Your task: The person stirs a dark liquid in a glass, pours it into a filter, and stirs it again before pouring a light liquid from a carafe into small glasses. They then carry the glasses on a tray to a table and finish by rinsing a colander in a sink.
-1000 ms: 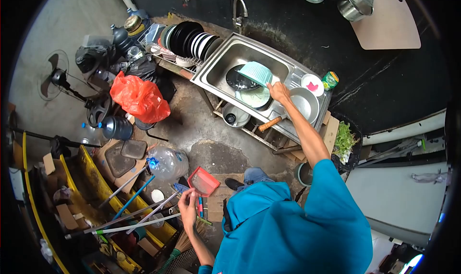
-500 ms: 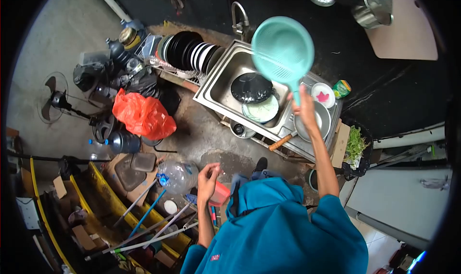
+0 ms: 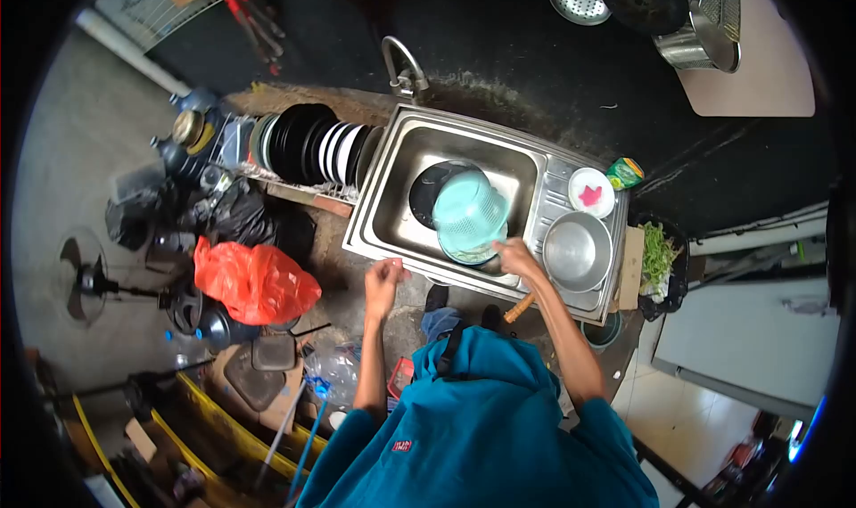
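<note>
My right hand [image 3: 515, 258] is closed round the handle of a mint-green plastic colander [image 3: 465, 207], which is low inside the sink basin [image 3: 399, 151]. Beneath and beside the colander lie a black dish [image 3: 430, 187] and a pale patterned plate, partly covered by it. My left hand [image 3: 382, 282] hovers by the sink's front edge, its fingers loosely bent, with no object visible in it. A metal pan [image 3: 578, 251] with a wooden handle [image 3: 519, 308] rests on the drainboard, right of my right hand.
A tap [image 3: 406, 71] stands behind the basin. Plates [image 3: 303, 143] fill a rack at left. A white bowl with a pink star-shaped item [image 3: 591, 195] and a green packet [image 3: 625, 173] sit at the drainboard's right. A red plastic bag [image 3: 256, 281] is at lower left.
My right hand has brought the colander down and toward me, from above the sink's back edge into the basin. My left hand has moved up to the sink's front edge. The view has shifted.
</note>
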{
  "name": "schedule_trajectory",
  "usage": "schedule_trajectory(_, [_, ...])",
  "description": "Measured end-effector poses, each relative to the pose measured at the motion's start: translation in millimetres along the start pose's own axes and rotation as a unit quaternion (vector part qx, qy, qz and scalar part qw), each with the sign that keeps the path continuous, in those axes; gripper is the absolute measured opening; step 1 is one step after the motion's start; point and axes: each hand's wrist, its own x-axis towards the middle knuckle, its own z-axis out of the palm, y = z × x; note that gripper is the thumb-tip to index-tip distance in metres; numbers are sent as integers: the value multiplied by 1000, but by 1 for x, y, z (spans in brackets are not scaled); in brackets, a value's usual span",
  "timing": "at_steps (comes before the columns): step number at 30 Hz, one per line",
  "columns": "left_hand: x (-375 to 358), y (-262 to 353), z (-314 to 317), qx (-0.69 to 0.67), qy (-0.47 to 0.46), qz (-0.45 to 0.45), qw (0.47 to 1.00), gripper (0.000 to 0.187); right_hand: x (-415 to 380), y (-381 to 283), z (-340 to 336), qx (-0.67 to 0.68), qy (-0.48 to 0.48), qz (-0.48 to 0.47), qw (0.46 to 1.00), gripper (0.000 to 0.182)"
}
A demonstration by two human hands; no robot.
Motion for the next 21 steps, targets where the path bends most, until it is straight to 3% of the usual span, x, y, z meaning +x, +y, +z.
schedule_trajectory(1, [31, 8, -7, 43, 7, 28, 999, 28, 15, 30, 15, 132, -108, 136, 976, 30])
schedule_trajectory(3, [103, 16, -20, -19, 12, 65, 998, 26, -1, 5, 48, 247, -14, 160, 956, 35])
schedule_trajectory(4, [131, 35, -26, -3, 25, 91, 996, 25, -14, -14, 46, 328, -49, 137, 933, 34])
schedule_trajectory(5, [158, 54, -28, 14, 33, 115, 993, 25, -23, -26, 48, 327, -40, 144, 933, 34])
schedule_trajectory(8, [242, 79, -29, 110, 28, 173, 978, 27, -16, -40, 60, 170, 121, 8, 978, 28])
schedule_trajectory(11, [299, 99, -8, 202, 47, 233, 950, 31, -4, -34, 59, 171, 148, -27, 974, 32])
schedule_trajectory(12, [313, 104, -1, 218, 35, 211, 952, 33, 1, -29, 58, 37, 203, -56, 977, 35])
schedule_trajectory(13, [324, 110, 7, 234, 21, 190, 953, 36, 2, -37, 61, 37, 208, -51, 976, 35])
schedule_trajectory(15, [337, 117, 21, 246, 25, 197, 949, 38, 2, -58, 64, -92, 287, -134, 944, 41])
schedule_trajectory(16, [343, 119, 26, 248, 37, 200, 947, 38, -4, -83, 62, -129, 250, -46, 958, 46])
schedule_trajectory(19, [356, 118, 36, 249, 58, 238, 937, 37, 5, -103, 76, -233, 310, 10, 922, 46])
schedule_trajectory(21, [366, 121, 37, 226, 49, 281, 931, 35, 13, -102, 82, -247, 360, -6, 900, 49])
